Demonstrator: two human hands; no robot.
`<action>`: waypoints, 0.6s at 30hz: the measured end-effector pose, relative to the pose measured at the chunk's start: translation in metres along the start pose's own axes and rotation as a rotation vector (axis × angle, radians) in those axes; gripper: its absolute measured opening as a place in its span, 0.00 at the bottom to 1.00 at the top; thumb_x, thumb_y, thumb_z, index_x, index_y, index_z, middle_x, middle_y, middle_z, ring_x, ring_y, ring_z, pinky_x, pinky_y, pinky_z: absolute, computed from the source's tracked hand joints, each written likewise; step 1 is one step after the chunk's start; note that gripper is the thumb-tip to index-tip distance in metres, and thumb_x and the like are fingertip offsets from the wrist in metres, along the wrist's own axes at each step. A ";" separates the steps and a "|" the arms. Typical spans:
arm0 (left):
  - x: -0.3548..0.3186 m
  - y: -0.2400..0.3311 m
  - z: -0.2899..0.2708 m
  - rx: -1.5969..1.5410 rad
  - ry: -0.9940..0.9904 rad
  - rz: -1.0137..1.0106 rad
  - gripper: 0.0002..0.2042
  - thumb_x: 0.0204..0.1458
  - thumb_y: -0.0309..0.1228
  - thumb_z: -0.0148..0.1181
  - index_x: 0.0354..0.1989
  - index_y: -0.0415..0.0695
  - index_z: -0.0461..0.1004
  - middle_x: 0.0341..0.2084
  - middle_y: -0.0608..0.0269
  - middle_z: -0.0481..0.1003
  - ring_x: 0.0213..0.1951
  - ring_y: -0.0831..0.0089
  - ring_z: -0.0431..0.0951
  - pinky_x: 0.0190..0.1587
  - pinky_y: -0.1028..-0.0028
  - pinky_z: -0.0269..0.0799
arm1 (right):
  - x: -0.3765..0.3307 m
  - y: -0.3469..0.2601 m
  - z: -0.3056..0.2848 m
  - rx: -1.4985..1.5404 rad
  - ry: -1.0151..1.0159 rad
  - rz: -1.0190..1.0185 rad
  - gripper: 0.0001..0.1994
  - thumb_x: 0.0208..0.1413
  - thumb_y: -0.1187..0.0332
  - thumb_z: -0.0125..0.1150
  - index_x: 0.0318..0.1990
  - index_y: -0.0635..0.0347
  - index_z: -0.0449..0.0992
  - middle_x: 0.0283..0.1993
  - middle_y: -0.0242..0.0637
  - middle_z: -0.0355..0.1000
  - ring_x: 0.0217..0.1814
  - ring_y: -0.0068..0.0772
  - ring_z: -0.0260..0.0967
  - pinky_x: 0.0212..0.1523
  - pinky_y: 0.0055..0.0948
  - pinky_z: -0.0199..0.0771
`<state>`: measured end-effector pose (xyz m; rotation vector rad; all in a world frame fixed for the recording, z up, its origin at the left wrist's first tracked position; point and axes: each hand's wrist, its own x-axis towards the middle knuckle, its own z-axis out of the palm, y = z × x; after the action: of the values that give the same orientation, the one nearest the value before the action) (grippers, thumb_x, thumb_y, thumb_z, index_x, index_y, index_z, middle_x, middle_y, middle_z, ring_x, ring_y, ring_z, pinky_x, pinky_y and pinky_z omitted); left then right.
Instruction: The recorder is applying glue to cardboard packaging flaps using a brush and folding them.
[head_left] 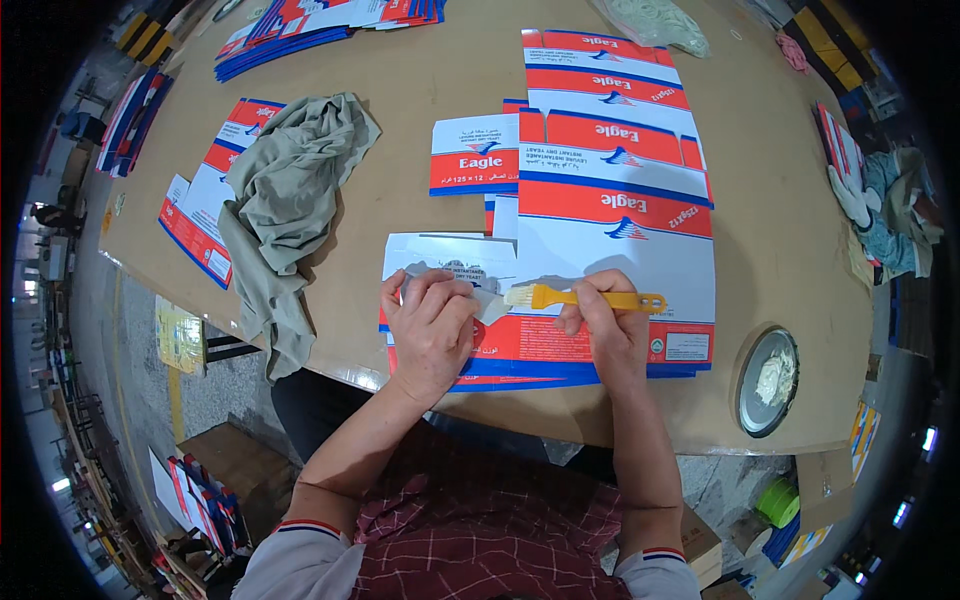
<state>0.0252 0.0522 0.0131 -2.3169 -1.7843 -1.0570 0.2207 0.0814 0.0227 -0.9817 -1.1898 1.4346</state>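
Note:
A yellow brush (560,297) with pale bristles is gripped by its handle in my right hand (613,330). Its bristle tip meets a small pale grey scrap (488,305), whose material I cannot make out. The fingers of my left hand (437,325) are curled over that scrap, hiding part of it. Beneath both hands lie flat printed cartons in white, red and blue: a large unfolded carton (570,265), and at its left a partly covered carton flap (410,252).
A round metal dish (746,390) of whitish paste sits near the table's right edge. A crumpled grey-green cloth (290,185) covers part of another carton (203,205) on the left. Stacked cartons (300,38) and a clear plastic bag (655,22) lie at the back.

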 end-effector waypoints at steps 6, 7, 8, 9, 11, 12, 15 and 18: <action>0.001 0.001 0.000 0.001 0.006 0.000 0.11 0.33 0.17 0.58 0.24 0.48 0.68 0.28 0.68 0.71 0.40 0.69 0.71 0.52 0.60 0.52 | 0.000 -0.005 0.001 -0.092 -0.051 0.038 0.05 0.57 0.70 0.46 0.30 0.59 0.66 0.20 0.29 0.66 0.25 0.14 0.65 0.30 0.16 0.65; 0.001 0.001 -0.001 -0.002 0.004 0.000 0.11 0.33 0.17 0.58 0.24 0.48 0.68 0.28 0.68 0.71 0.40 0.69 0.71 0.52 0.60 0.52 | -0.002 -0.003 -0.001 -0.076 -0.010 0.035 0.05 0.56 0.70 0.46 0.30 0.59 0.66 0.20 0.29 0.66 0.25 0.14 0.64 0.29 0.16 0.64; 0.001 0.001 0.000 -0.003 0.004 0.000 0.11 0.33 0.17 0.58 0.24 0.48 0.68 0.28 0.68 0.71 0.40 0.69 0.71 0.52 0.60 0.52 | -0.004 -0.002 -0.003 -0.060 0.033 0.032 0.05 0.56 0.71 0.46 0.29 0.59 0.66 0.20 0.29 0.66 0.25 0.14 0.64 0.29 0.16 0.64; 0.001 0.001 0.001 -0.001 0.016 0.005 0.11 0.32 0.18 0.58 0.23 0.48 0.68 0.28 0.69 0.71 0.39 0.70 0.71 0.51 0.59 0.51 | -0.003 -0.001 -0.002 -0.060 0.034 0.032 0.05 0.56 0.71 0.46 0.29 0.59 0.66 0.20 0.29 0.66 0.25 0.14 0.64 0.29 0.16 0.64; 0.001 0.001 0.001 0.000 0.028 0.011 0.11 0.30 0.19 0.59 0.22 0.48 0.68 0.27 0.69 0.70 0.38 0.71 0.71 0.50 0.59 0.51 | -0.003 0.000 0.003 -0.021 0.022 -0.025 0.05 0.56 0.71 0.47 0.29 0.58 0.66 0.20 0.28 0.66 0.24 0.13 0.63 0.27 0.16 0.63; 0.001 0.001 0.001 0.002 0.025 0.011 0.11 0.30 0.19 0.59 0.22 0.48 0.68 0.28 0.69 0.70 0.38 0.71 0.71 0.50 0.59 0.51 | -0.003 -0.001 0.003 -0.021 0.024 -0.025 0.05 0.56 0.71 0.47 0.29 0.58 0.66 0.20 0.28 0.66 0.24 0.13 0.63 0.27 0.16 0.63; 0.000 0.000 0.002 0.009 0.024 0.013 0.11 0.30 0.19 0.59 0.22 0.48 0.68 0.28 0.69 0.70 0.38 0.70 0.71 0.50 0.59 0.51 | -0.004 -0.004 0.001 -0.106 -0.017 0.038 0.05 0.55 0.71 0.47 0.28 0.58 0.66 0.20 0.28 0.65 0.23 0.14 0.62 0.27 0.15 0.62; 0.000 0.000 0.001 0.009 0.018 0.013 0.11 0.30 0.19 0.59 0.22 0.48 0.68 0.28 0.69 0.70 0.38 0.70 0.71 0.50 0.59 0.51 | -0.006 -0.003 0.003 -0.055 0.041 -0.010 0.05 0.56 0.71 0.46 0.28 0.58 0.65 0.20 0.28 0.65 0.23 0.13 0.61 0.26 0.15 0.61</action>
<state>0.0259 0.0526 0.0122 -2.3025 -1.7619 -1.0621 0.2198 0.0753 0.0259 -1.0371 -1.2076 1.3741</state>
